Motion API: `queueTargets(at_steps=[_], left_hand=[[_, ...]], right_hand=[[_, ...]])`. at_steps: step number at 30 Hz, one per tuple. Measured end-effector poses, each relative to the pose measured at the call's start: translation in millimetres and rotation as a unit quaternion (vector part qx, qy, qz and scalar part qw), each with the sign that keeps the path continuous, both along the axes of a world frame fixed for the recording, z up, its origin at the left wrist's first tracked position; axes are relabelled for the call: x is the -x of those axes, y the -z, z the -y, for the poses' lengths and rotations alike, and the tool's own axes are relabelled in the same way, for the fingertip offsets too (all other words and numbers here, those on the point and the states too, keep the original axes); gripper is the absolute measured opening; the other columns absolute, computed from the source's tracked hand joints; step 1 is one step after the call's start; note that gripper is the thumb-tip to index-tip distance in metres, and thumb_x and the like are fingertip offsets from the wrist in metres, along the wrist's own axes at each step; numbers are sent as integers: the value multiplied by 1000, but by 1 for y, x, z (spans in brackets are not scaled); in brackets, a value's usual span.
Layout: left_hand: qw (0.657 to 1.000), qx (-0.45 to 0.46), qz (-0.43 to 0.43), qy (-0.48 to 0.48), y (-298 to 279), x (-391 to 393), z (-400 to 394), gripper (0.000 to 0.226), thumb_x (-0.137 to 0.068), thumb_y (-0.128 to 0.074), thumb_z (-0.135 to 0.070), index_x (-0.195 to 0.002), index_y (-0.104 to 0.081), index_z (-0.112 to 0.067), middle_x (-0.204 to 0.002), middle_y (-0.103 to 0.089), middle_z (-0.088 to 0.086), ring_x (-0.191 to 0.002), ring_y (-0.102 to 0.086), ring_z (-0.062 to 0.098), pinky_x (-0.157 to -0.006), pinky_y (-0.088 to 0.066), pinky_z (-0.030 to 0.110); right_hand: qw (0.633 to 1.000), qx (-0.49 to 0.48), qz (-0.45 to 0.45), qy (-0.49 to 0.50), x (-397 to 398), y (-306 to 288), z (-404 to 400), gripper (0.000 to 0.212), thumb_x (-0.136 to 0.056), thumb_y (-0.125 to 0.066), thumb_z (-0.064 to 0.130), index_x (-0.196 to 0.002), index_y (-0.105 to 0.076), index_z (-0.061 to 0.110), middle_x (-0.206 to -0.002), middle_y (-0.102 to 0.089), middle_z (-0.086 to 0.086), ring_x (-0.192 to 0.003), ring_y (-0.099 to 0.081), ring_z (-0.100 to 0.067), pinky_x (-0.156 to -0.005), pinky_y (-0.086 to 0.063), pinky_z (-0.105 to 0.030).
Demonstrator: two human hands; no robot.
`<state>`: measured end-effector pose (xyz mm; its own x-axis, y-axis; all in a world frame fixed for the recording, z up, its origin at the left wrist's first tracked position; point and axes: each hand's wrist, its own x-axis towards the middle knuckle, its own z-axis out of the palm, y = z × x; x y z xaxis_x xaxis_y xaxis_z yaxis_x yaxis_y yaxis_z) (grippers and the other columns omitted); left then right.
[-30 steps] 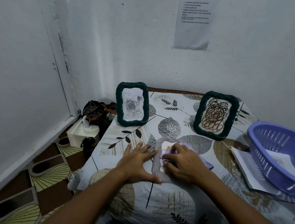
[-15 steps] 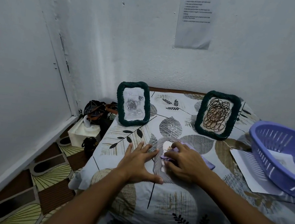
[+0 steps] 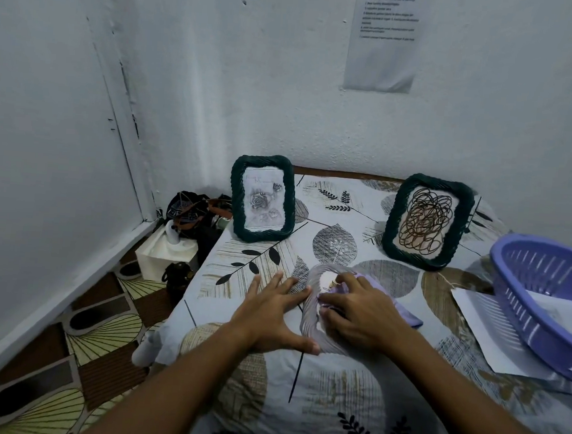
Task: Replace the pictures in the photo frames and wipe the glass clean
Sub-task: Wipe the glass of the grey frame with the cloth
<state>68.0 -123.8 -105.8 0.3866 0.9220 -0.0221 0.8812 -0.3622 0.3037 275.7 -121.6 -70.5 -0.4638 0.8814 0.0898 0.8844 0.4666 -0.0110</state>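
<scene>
I see the tabletop (image 3: 348,410) under its leaf-print cover first, with a purple basket (image 3: 544,305) at the right edge holding some paper and resting on a loose white sheet (image 3: 484,331). Against the wall stand 2 dark green frames: the left one (image 3: 262,198) shows a rose picture, the right one (image 3: 428,221) a brown scribble drawing. Both look dealt with, though I cannot tell from here whether their glass has been wiped.

Flat in front of me lies a 3rd, pale grey frame (image 3: 309,318), face up. My left hand (image 3: 270,313) is spread flat on the cover with straight fingers, its thumb against the frame's near edge, bracing it. My right hand (image 3: 355,313) has its fingers curled down over a small purple cloth (image 3: 403,313), pressing it onto the glass, so most of the picture is hidden.

I judge this as the wiping step on the last frame. Left to do: finish the glass and stand it up beside the other 2
</scene>
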Motion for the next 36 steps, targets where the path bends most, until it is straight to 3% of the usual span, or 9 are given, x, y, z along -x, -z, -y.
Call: queueTargets(at_steps=[4,9,20,28,32,36], left_hand=[[1000,-1,-2,1,1,0,-1,113,-58,-51,-91,-151,-14,-41,-163,-5,-5,-149,9,16,-117,10,54],[1000,0,-5,1,1,0,-1,113,-57,-50,-92,-151,-14,-41,-163,-5,-5,-149,9,16,-117,10,55],[1000,4,-2,-1,-2,-1,1,112,-58,-53,-89,-151,-15,-40,-163,-6,-5,-149,8,16,-117,11,53],[1000,1,-5,0,-1,0,1,112,-58,-52,-90,-151,-14,-41,-163,-5,-5,-149,8,16,-117,11,52],[1000,4,-5,0,-1,0,0,113,-57,-52,-91,-151,-14,-42,-162,-5,-5,-149,8,16,-117,11,53],[1000,6,-4,-4,-2,0,1,113,-57,-53,-90,-151,-14,-41,-162,-5,-6,-149,8,15,-117,12,52]], right_hand=[[1000,23,-12,6,-1,0,-3,64,-82,-15,64,-123,-57,40,-134,-44,-4,-117,-41,-22,-92,-42,-36],[999,46,-8,2,0,-3,-5,41,-94,-35,56,-126,-55,39,-138,-40,-5,-123,-38,-23,-95,-40,-36],[997,71,11,-13,-2,-6,-7,43,-93,-34,61,-127,-52,43,-144,-34,-5,-129,-34,-25,-105,-32,-38],[997,75,16,-20,-5,-5,-1,46,-94,-30,62,-129,-51,43,-151,-29,-5,-132,-31,-26,-106,-34,-42],[997,73,27,-5,-30,-10,6,68,-82,-11,72,-125,-55,43,-148,-31,-2,-130,-33,-23,-106,-33,-40],[993,73,49,76,-48,-8,-11,45,-96,-26,59,-135,-44,45,-154,-21,-1,-137,-24,-27,-112,-24,-48]])
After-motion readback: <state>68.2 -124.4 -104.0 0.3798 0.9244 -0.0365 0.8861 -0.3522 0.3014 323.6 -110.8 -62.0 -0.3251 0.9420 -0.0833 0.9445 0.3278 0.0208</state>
